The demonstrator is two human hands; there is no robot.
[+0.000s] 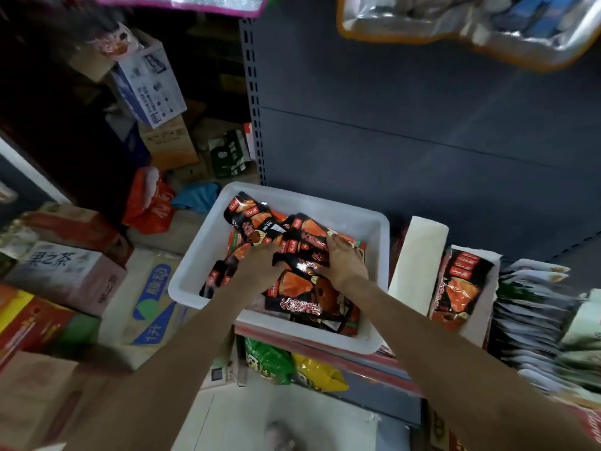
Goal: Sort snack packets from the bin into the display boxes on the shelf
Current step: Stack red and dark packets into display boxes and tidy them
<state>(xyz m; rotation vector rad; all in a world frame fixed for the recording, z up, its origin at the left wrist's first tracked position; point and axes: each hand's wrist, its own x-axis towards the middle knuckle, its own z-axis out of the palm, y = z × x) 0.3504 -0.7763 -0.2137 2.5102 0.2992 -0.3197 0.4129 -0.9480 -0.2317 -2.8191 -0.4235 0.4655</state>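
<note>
Bin [374,222]: white, on the shelf edge – full of black-and-orange packets [302,288].
Left hand [260,265]: flat, fingers straight, on the packets.
Right hand [344,260]: likewise flat on them.
Display box [487,288]: right of the bin – same packets inside.

Both bare forearms reach forward and down, hands close together: left [260,265] and right [344,258] palms-down, fingers spread
</note>
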